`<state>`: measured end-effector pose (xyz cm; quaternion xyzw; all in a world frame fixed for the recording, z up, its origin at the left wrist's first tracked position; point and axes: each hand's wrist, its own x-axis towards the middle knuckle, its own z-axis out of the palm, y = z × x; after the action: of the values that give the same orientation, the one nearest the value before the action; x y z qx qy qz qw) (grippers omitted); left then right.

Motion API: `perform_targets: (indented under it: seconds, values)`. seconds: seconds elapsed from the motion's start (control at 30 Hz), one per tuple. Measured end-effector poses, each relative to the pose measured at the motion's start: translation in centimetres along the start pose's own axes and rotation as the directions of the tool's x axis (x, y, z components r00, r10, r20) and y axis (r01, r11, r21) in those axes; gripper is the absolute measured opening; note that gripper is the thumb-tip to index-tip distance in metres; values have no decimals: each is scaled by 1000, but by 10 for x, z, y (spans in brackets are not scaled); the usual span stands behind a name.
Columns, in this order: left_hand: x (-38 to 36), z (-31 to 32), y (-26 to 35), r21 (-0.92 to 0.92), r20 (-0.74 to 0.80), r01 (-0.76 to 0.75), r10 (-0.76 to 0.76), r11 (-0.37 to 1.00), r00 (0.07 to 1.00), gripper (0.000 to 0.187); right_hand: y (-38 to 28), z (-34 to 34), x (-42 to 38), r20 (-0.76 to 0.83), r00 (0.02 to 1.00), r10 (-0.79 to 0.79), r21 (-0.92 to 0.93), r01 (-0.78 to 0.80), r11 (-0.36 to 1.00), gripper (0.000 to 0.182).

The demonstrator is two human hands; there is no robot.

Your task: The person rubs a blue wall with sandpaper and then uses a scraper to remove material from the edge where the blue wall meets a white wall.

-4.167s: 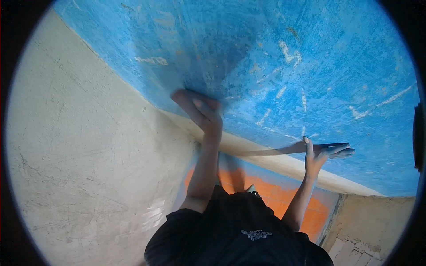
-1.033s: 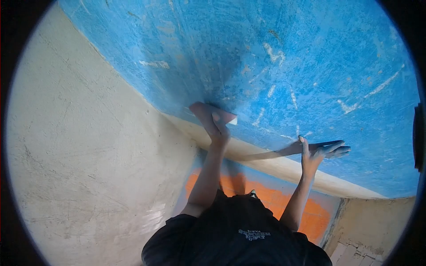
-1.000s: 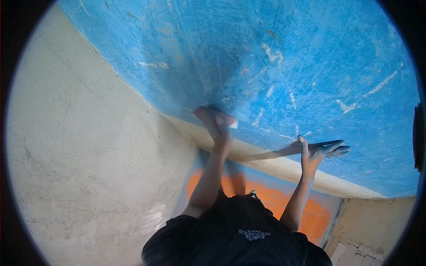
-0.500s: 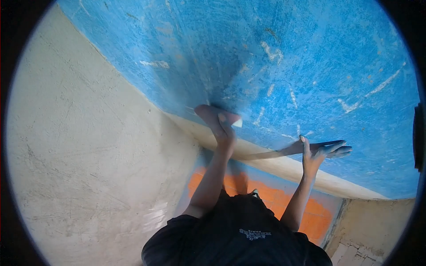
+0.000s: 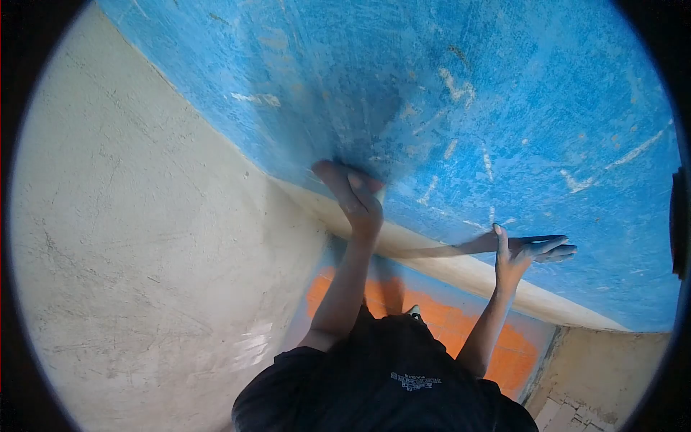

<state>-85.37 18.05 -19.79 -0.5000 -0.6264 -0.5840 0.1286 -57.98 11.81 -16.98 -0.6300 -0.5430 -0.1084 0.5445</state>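
My left hand is closed on a reddish-brown piece of sandpaper, pressed against the lower part of the blue wall. Motion blurs the fingers and the sheet, and the side facing the wall is hidden. Farther right, my right hand leans on the same wall with its fingers stretched out and thumb raised. It holds nothing, and its fingertips look blue with dust.
A pale plastered wall meets the blue one on the left. Below runs a cream-coloured ledge. An orange floor area with a grey-blue border shows beneath my arms. A dark object stands at the right edge.
My left hand has shifted slightly upward along the wall with the sandpaper, whose white corner shows less now. The view has tilted a little; my right hand keeps its place on the wall.
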Motion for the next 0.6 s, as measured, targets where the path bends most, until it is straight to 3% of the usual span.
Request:
perform_targets:
  seconds: [0.1, 0.17, 0.23, 0.3, 0.37, 0.43, 0.5, 0.53, 0.6]
  values:
    - [-81, 36, -35, 90, 46, -166, 162, 982, 986, 51, 3, 1, -4, 46, 999, 2, -11, -2, 1000, 85]
    - [-92, 21, -27, -331, 315, 188, -79, 925, 946, 49, 7, 1, -7, 94, 996, 1, -20, 1, 1000, 85]
    - [-84, 18, -18, -374, 373, 309, -162, 874, 913, 48, 9, 2, -12, 141, 990, 4, -28, 0, 1000, 85]
    - [-56, 20, -20, -107, 164, 176, -157, 978, 974, 49, 11, 4, -14, 179, 984, 5, -27, 0, 1000, 85]
    - [2, 13, -9, -198, -99, 116, -137, 973, 986, 54, 12, 4, -15, 203, 979, 5, -28, 1, 1000, 84]
    - [26, 3, -15, -305, 55, 271, -267, 913, 962, 55, 12, 5, -15, 220, 976, 2, -27, 4, 1000, 84]
    - [22, 6, -15, -245, 43, 278, -276, 929, 960, 55, 13, 5, -14, 230, 973, 0, -27, 6, 1000, 84]
    - [0, 16, -13, -129, -43, 211, -218, 969, 975, 54, 12, 6, -15, 240, 971, -1, -27, 8, 1000, 84]
    - [-55, 31, -12, -178, -20, 103, -108, 979, 994, 54, 12, 6, -16, 251, 968, 3, -30, 4, 1000, 84]
